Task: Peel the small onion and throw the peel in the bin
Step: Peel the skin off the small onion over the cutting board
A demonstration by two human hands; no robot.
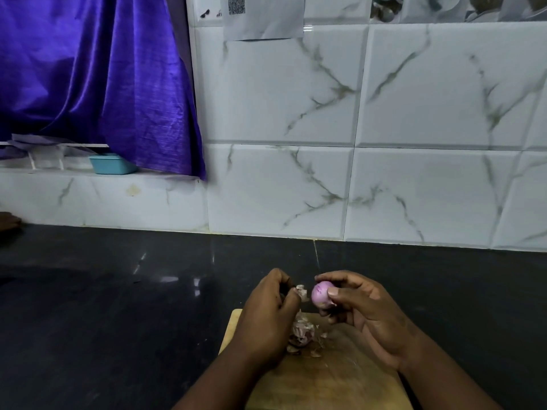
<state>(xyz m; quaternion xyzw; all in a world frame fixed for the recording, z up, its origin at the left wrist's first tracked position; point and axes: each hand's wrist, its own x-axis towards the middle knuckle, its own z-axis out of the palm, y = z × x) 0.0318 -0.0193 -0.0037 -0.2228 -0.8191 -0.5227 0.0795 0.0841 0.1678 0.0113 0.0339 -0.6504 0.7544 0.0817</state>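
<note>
The small pink-purple onion (321, 294), smooth and mostly bare of skin, is held in the air above the far end of a pale wooden chopping board (331, 380). The right hand (367, 315) has a narrow grip on it, with the thumb pressed on the near side and the fingertips curled over the top. Just to the left of the onion and apart from it, the left hand (268, 315) pinches a scrap of pale dry peel (302, 291) between its curled thumb and forefinger. Something dark shows inside that fist, but what it is cannot be told. Below the two hands, a heap of papery peel (302, 332) in brown and mauve lies on the board near its left edge, with a few loose flakes scattered beside it. The board sits on a glossy black stone counter (118, 306), with its near end between the person's forearms. Behind the counter rises a wall of white marble-veined tiles (414, 99), with a grey printed paper sheet (263, 16) stuck near the top. To the left, a shiny purple cloth (88, 78) hangs over a recessed ledge, where a small teal plastic tub (111, 164) stands partly under its hem.
</note>
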